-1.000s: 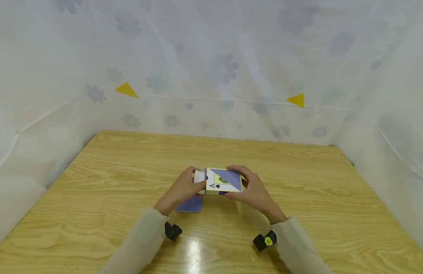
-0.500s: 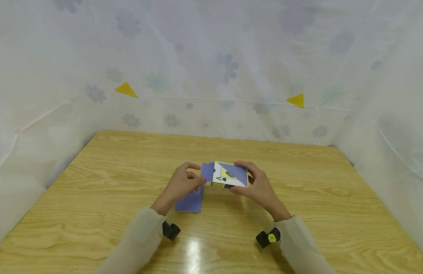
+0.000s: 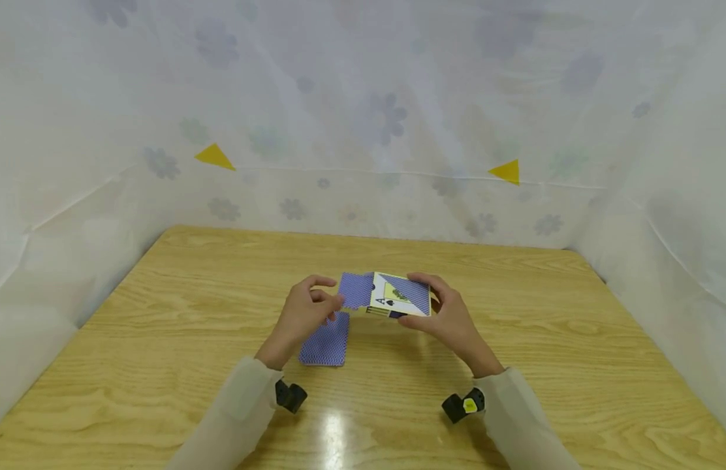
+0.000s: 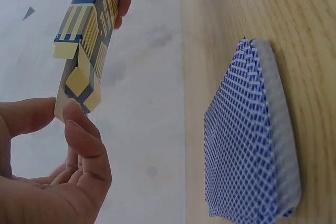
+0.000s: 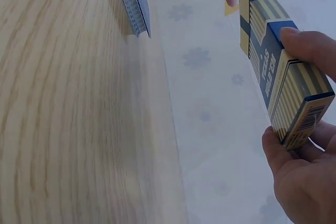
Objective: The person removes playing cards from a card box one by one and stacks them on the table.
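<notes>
Blue-backed cards (image 3: pixel 356 290) stick out of the open end of the card box (image 3: pixel 401 296), which I hold in the air above the wooden surface (image 3: pixel 516 339), a little nearer the far edge than the middle. My right hand (image 3: pixel 451 320) grips the box from its right end, thumb on the near long side and fingers (image 5: pixel 310 43) curled over the far side; the right wrist view shows the striped yellow-and-blue edge of the box clamped between them. My left hand (image 3: pixel 301 313) is at the open end, thumb and forefinger (image 4: pixel 86 129) pinching together at the small yellow tuck flap (image 4: pixel 79 80), with the other fingers loosely curled beneath. Whether I also touch the protruding cards I cannot tell from the head view.

Directly below my left hand, flat on the surface, lies a stack of cards (image 3: pixel 324 343) face down, its blue lattice backs up and its edges slightly uneven in the left wrist view (image 4: pixel 252 135). It sits just beside and under the box's open end, apart from it.

White sheeting with faint flower prints (image 3: pixel 386 117) walls the surface on three sides, and two yellow triangles (image 3: pixel 213 156) are fixed to the back sheet. A glare patch (image 3: pixel 333 434) shines on the wood near me, between my pale sleeves (image 3: pixel 239 411).
</notes>
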Tool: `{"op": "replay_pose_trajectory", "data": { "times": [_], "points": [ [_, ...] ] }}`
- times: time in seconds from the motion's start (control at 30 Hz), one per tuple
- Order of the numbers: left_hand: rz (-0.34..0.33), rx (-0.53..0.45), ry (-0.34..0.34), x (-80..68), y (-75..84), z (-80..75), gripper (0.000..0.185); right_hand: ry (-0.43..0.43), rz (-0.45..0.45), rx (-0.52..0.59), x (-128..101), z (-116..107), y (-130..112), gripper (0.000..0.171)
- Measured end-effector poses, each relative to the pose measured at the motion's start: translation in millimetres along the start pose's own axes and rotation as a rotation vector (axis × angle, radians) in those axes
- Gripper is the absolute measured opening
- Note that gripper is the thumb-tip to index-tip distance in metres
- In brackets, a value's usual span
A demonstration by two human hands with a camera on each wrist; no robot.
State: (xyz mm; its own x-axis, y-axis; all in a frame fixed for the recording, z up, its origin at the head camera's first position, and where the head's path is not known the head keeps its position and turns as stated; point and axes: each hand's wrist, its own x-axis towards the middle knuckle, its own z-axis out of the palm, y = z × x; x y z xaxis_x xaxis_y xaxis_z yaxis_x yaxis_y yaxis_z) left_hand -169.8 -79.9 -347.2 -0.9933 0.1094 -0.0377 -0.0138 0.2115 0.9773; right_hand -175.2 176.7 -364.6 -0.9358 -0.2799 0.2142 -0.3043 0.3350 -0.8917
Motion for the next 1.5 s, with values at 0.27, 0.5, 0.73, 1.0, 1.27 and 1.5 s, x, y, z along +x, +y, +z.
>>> {"op": "replay_pose_trajectory", "data": {
  "times": [0.27, 0.5, 0.73, 1.0, 1.27, 1.5],
  "points": [
    [0.021, 0.021, 0.112, -3.0, 0.2, 8.1, 0.033, 0.017, 0.001, 0.010, 1.0, 0.6, 0.5, 0.071],
    [0.005, 0.019, 0.181, -0.9, -0.3, 7.9, 0.029, 0.028, 0.009, 0.005, 1.6, -1.3, 0.3, 0.070],
    [0.010, -0.055, 0.240, 0.4, -1.4, 1.8, 0.029, 0.036, 0.031, 0.002, 1.1, -3.1, 1.4, 0.070],
    [0.027, -0.045, 0.302, 5.5, -4.7, -4.1, 0.022, 0.036, 0.028, 0.002, 1.6, -4.6, 1.2, 0.070],
    [0.028, -0.044, 0.330, 8.2, -7.0, -13.0, 0.021, 0.043, 0.009, 0.018, 1.9, -4.3, 1.5, 0.069],
    [0.038, -0.017, 0.342, 9.3, -7.4, -17.6, 0.022, 0.043, 0.024, 0.008, 0.7, -5.1, 1.1, 0.068]
  ]
}}
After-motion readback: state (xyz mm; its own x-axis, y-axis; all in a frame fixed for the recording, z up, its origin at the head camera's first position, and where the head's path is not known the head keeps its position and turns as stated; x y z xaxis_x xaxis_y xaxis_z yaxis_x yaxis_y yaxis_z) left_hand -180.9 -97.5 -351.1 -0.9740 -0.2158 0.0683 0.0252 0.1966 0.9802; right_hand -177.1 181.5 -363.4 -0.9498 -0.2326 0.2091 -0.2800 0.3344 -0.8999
